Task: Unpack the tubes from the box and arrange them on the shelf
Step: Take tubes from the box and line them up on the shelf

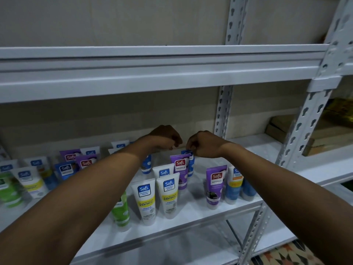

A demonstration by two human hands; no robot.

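Landmark for this report: the purple tube [180,173] standing mid-shelf, cap down, label facing out.

Right hand [204,144]: reached in above and just to the right of the purple tube. Its fingers [191,150] are curled and pinch the top edge of a blue tube [190,165], which stands directly behind the purple tube and close against it.

Left hand [164,139]: above and to the left of the purple tube, near the right hand but not touching it. Fingers curled under; whether they hold anything cannot be told from here. A second blue tube [146,164] stands below that wrist.

Shelf [248,148]: white, carrying all the stock.
- In front of the purple tube and to its left stand two white Vitamin C tubes [146,199] side by side.
- A green tube [121,213] is further left of those, partly hidden by the left forearm.
- To the right of the purple tube stands another purple tube [215,185], with an orange-banded tube [234,184] just beside it.
- Far left of the purple tube is a crowded group of mixed tubes [38,175], blurred.

Above the purple tube runs the upper shelf beam [152,81]. Well to its right, beyond the slotted upright [305,119], lie brown cartons [280,125].
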